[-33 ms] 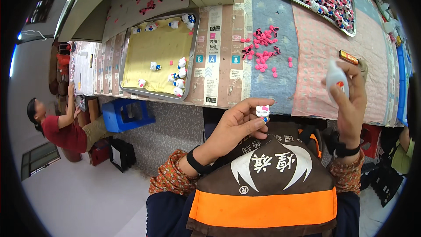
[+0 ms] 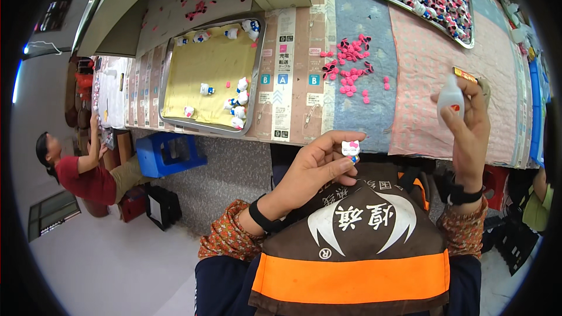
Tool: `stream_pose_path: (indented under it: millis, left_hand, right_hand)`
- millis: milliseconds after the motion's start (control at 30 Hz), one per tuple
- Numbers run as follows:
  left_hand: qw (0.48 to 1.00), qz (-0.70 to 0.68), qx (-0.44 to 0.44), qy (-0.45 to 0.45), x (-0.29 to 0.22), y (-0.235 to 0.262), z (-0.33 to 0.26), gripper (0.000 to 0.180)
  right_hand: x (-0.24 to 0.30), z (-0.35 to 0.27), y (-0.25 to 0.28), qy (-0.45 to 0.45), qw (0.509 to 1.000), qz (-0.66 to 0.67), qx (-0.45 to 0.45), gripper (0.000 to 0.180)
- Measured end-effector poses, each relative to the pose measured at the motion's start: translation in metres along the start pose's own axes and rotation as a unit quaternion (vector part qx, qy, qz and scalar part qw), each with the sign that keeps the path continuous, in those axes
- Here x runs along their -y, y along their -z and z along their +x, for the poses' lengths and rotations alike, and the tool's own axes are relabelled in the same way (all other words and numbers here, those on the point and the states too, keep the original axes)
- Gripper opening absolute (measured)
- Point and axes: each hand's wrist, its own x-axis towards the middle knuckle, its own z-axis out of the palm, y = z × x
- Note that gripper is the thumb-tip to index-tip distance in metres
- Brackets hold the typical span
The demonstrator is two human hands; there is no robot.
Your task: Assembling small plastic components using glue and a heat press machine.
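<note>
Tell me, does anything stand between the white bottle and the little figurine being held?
Nothing visible: the gap between the white bottle in the right hand and the figurine in the left hand looks open. A left fingertip sits by the figurine's top.

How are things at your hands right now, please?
Left hand pinching white cat figurine. Right hand holding white squeeze bottle, apart from figurine. Pink pieces on blue cloth, touching neither hand.
</note>
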Motion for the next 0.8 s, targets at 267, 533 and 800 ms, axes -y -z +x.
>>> stream_pose_path:
  millis: [267,533,800]
  left_hand:
    - [0.998,0.04,-0.002,-0.051,0.008,0.003,0.004,0.039]
    - [0.997,0.02,-0.051,-0.063,0.005,0.018,-0.003,0.04]
    - [0.996,0.015,-0.038,-0.082,0.003,0.018,-0.005,0.04]
  right_hand:
    - [-0.044,0.042,0.031,-0.059,0.981,-0.179,0.037,0.04]
    - [-0.003,0.01,0.003,0.21,0.918,-0.289,-0.169,0.028]
    - [0.0,0.021,-0.079,0.206,0.909,-0.321,0.167,0.028]
